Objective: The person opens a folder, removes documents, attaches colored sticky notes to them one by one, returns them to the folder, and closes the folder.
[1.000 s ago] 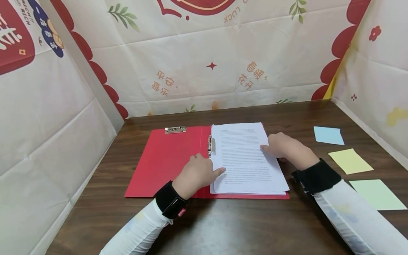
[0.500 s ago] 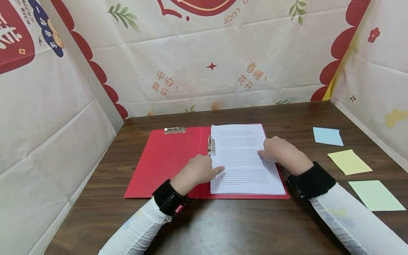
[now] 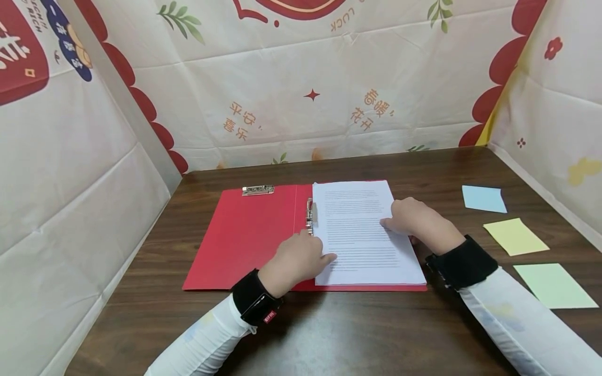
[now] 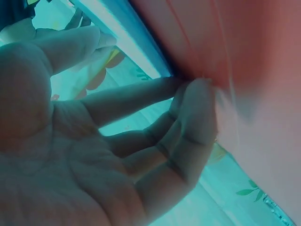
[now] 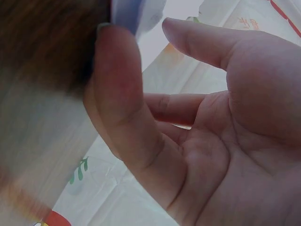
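An open red folder (image 3: 256, 230) lies on the dark wooden table, with a stack of printed paper (image 3: 359, 261) on its right half. My left hand (image 3: 296, 258) is at the stack's lower left side, fingertips against the folder by the paper edge (image 4: 141, 52) and thumb out over the top sheet. Across from it, my right hand (image 3: 418, 219) touches the right edge, thumb over the print and fingers bent down along the side. Both thumbs stand apart from their fingers. A metal lever clip (image 3: 309, 214) sits at the stack's left edge, partly behind my left hand.
A second metal clip (image 3: 258, 190) is at the folder's top left. Blue (image 3: 484, 199), yellow (image 3: 516, 236) and green sticky notes (image 3: 556, 285) lie in a column on the right. White printed cloth (image 3: 291, 120) walls in the table at the back and sides.
The sheets, uneven at the bottom a second ago, now lie more evenly stacked. My right hand has shifted slightly left, then stayed; my left hand has moved a little right and down.
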The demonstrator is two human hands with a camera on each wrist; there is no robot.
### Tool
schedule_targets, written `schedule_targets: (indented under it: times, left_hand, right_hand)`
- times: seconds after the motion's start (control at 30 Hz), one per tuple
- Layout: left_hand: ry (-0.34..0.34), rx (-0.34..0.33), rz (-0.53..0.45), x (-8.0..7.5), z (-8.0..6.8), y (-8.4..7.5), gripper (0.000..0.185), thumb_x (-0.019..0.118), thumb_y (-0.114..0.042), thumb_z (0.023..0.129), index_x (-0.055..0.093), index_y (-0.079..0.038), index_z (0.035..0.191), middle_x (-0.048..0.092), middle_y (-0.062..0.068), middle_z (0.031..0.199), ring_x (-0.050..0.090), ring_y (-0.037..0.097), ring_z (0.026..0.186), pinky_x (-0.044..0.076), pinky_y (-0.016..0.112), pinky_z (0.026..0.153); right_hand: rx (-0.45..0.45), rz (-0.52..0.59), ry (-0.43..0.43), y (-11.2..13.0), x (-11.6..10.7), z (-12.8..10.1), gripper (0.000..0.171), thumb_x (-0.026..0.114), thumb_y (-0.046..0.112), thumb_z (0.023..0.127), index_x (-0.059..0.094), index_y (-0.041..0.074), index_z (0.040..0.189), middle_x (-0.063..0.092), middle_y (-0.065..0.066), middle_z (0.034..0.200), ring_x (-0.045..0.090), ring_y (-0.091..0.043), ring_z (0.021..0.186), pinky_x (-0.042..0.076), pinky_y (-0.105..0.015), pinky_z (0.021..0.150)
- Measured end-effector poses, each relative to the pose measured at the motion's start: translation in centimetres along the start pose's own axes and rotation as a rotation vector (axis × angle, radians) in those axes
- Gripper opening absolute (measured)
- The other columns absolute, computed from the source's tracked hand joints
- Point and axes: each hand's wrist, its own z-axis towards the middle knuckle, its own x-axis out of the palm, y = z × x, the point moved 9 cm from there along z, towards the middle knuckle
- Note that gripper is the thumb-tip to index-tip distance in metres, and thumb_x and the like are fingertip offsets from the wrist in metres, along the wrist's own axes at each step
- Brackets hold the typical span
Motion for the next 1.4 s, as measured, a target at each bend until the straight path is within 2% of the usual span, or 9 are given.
schedule_targets:
  times: [0.17, 0.37, 0.7, 0.9, 1.0, 1.1, 1.23, 1.3, 1.4]
  left_hand:
    - [-0.029, 0.028, -0.095, 0.1, 0.5, -0.1, 0.041, 0.079, -0.042, 0.095, 0.079, -0.003, 0.106, 0.059, 0.005, 0.064, 0.046, 0.011, 0.048, 0.037, 0.019, 0.046]
    - [-0.037, 0.05, -0.259, 0.1, 1.1, -0.4, 0.041, 0.084, -0.028, 0.093, 0.07, -0.005, 0.124, 0.072, 0.008, 0.103, 0.062, 0.013, 0.076, 0.05, 0.024, 0.063]
    - [-0.015, 0.026, -0.871, -0.2, 2.0, 0.7, 0.042, 0.077, 0.005, 0.091, 0.059, 0.003, 0.129, 0.078, 0.021, 0.116, 0.077, 0.025, 0.097, 0.067, 0.037, 0.073]
    - [-0.093, 0.009, -1.165, -1.7, 2.1, 2.4, 0.043, 0.072, 0.007, 0.095, 0.055, 0.001, 0.133, 0.077, 0.02, 0.12, 0.078, 0.027, 0.098, 0.067, 0.043, 0.083]
    - [-0.102, 0.014, -1.256, -2.4, 2.1, 3.1, 0.042, 0.07, 0.008, 0.096, 0.052, 0.0, 0.134, 0.075, 0.021, 0.124, 0.078, 0.028, 0.101, 0.066, 0.047, 0.087]
    - [-0.085, 0.008, -1.256, -2.6, 2.4, 3.9, 0.042, 0.07, 0.005, 0.097, 0.051, -0.001, 0.134, 0.076, 0.021, 0.123, 0.078, 0.027, 0.099, 0.067, 0.046, 0.086]
    - [-0.042, -0.036, -1.128, -2.6, 2.9, 5.6, 0.046, 0.074, -0.012, 0.1, 0.053, -0.003, 0.139, 0.073, 0.02, 0.125, 0.078, 0.027, 0.095, 0.068, 0.044, 0.082]
    - [-0.041, -0.088, -0.926, -3.0, 3.1, 7.4, 0.052, 0.074, -0.028, 0.102, 0.053, -0.006, 0.144, 0.071, 0.017, 0.129, 0.078, 0.028, 0.097, 0.067, 0.042, 0.083]
    - [-0.067, -0.221, -0.462, -4.3, 2.7, 11.3, 0.066, 0.069, -0.047, 0.102, 0.052, -0.004, 0.149, 0.063, 0.021, 0.135, 0.073, 0.034, 0.104, 0.064, 0.045, 0.089]
  right_hand:
    - [0.017, 0.052, 0.03, -1.3, -0.2, 0.2, 0.062, 0.069, 0.033, 0.1, 0.056, -0.019, 0.13, 0.069, -0.031, 0.103, 0.071, -0.027, 0.068, 0.061, -0.033, 0.056]
    - [0.062, 0.192, 0.09, -4.0, -0.7, 0.1, 0.07, 0.078, 0.036, 0.094, 0.052, -0.017, 0.132, 0.069, -0.029, 0.107, 0.072, -0.03, 0.076, 0.065, -0.039, 0.064]
    - [0.025, 0.316, 0.078, -5.6, -1.7, 0.7, 0.059, 0.081, 0.039, 0.093, 0.065, -0.014, 0.116, 0.072, -0.018, 0.09, 0.067, -0.023, 0.073, 0.061, -0.033, 0.064]
    - [-0.048, 0.671, -0.044, -5.7, -4.3, 0.5, 0.06, 0.074, 0.032, 0.101, 0.052, -0.009, 0.139, 0.07, -0.025, 0.123, 0.076, -0.022, 0.092, 0.067, -0.04, 0.085]
    - [-0.117, 0.846, -0.03, -5.2, -4.9, 0.4, 0.063, 0.07, 0.028, 0.104, 0.043, -0.003, 0.152, 0.073, -0.014, 0.13, 0.078, -0.021, 0.1, 0.066, -0.04, 0.091]
    - [-0.153, 0.964, 0.006, -4.8, -5.1, 0.4, 0.06, 0.067, 0.023, 0.106, 0.042, 0.0, 0.156, 0.077, 0.003, 0.119, 0.079, -0.017, 0.099, 0.066, -0.037, 0.09]
    - [-0.146, 1.016, 0.026, -4.8, -4.8, 0.4, 0.057, 0.066, 0.02, 0.107, 0.043, -0.001, 0.155, 0.078, 0.011, 0.108, 0.077, -0.014, 0.096, 0.066, -0.033, 0.087]
    - [-0.137, 1.025, 0.02, -5.1, -4.8, 0.5, 0.058, 0.067, 0.021, 0.106, 0.044, -0.001, 0.155, 0.078, 0.011, 0.109, 0.078, -0.014, 0.096, 0.066, -0.032, 0.087]
    - [-0.134, 1.034, 0.018, -5.6, -4.8, 0.6, 0.06, 0.068, 0.021, 0.105, 0.044, -0.001, 0.155, 0.079, 0.012, 0.108, 0.078, -0.014, 0.096, 0.066, -0.032, 0.086]
